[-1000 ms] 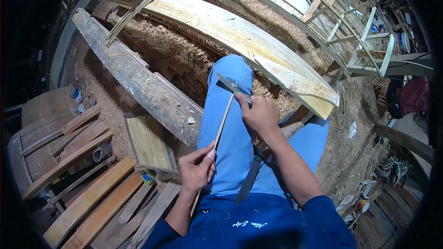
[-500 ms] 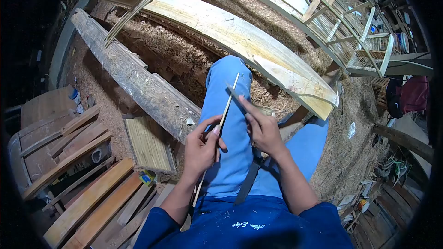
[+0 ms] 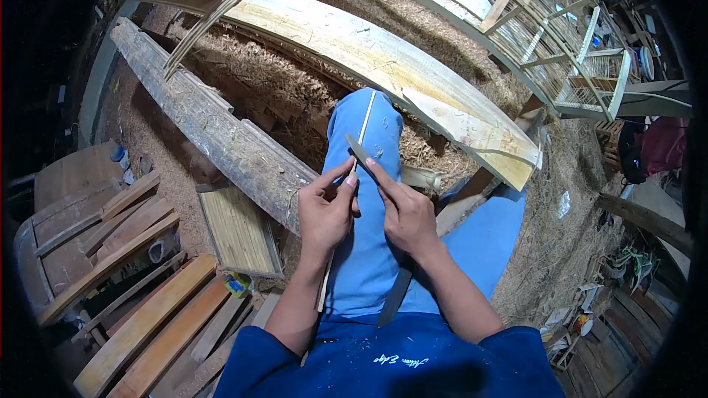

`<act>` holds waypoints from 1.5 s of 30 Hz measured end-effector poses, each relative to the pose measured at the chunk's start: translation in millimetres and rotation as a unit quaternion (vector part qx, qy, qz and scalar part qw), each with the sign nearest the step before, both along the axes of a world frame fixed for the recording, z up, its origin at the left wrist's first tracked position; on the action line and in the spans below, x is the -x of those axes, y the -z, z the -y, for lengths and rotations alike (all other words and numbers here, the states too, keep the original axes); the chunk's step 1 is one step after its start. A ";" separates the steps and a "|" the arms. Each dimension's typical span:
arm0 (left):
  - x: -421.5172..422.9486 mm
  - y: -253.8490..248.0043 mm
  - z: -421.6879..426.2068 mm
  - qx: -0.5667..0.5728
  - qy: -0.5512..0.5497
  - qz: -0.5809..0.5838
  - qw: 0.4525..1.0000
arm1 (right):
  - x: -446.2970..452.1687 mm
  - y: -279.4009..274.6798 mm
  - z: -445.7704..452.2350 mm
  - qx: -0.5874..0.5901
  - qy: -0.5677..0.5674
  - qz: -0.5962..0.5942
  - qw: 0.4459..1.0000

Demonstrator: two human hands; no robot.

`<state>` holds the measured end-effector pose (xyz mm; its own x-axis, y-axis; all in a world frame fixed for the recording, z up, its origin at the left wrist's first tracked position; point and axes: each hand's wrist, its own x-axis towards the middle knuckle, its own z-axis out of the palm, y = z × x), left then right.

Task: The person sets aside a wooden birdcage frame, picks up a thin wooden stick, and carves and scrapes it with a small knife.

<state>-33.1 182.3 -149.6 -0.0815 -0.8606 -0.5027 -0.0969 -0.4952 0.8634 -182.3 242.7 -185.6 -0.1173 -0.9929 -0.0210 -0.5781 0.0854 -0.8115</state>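
My left hand pinches a thin pale strip of wood or bamboo between thumb and fingers. The strip runs along my thigh, its far end over my knee and its near end by my left forearm. In my right hand is a knife, index finger stretched along the blade. The blade crosses the strip just beyond my left fingertips and seems to touch it. A dark flat band lies on my lap below the right hand; whether it joins the knife is hidden.
A broad pale plank lies past my knee, and a weathered board is on the left. A bundle of thin strips leans across them. Shavings cover the ground. Stacked boards are lower left, and a slatted wooden frame upper right.
The strip has slid forward, its tip now farther over my knee. The knife and right hand have moved left and nearer to my left fingers, bringing the blade across the strip there.
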 end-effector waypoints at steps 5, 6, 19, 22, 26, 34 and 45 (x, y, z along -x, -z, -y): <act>-5.5 1.4 -13.9 0.014 -0.007 -0.023 1.000 | -6.0 -1.3 -0.3 -0.010 0.027 -0.012 1.000; -6.9 0.0 -18.2 0.018 -0.014 -0.033 0.999 | -6.5 -1.4 0.0 -0.008 0.033 -0.009 0.999; -45.8 -38.1 -93.4 -0.048 -0.017 -0.002 0.999 | -2.7 -0.7 5.1 -0.021 0.048 -0.029 0.998; -39.7 -34.7 -84.3 -0.051 -0.033 -0.012 0.998 | -7.7 1.0 1.4 -0.010 0.040 -0.009 0.999; -18.5 -14.6 -26.5 0.001 0.000 0.020 1.000 | -12.0 -2.4 -2.1 0.006 0.015 0.054 0.998; -11.9 -0.5 -5.7 0.020 0.007 -0.029 0.999 | -13.5 -2.4 -6.9 -0.023 0.025 -0.002 0.999; -41.5 -26.1 -73.8 -0.032 -0.016 0.008 0.999 | -7.9 1.3 4.9 -0.031 0.050 0.009 0.998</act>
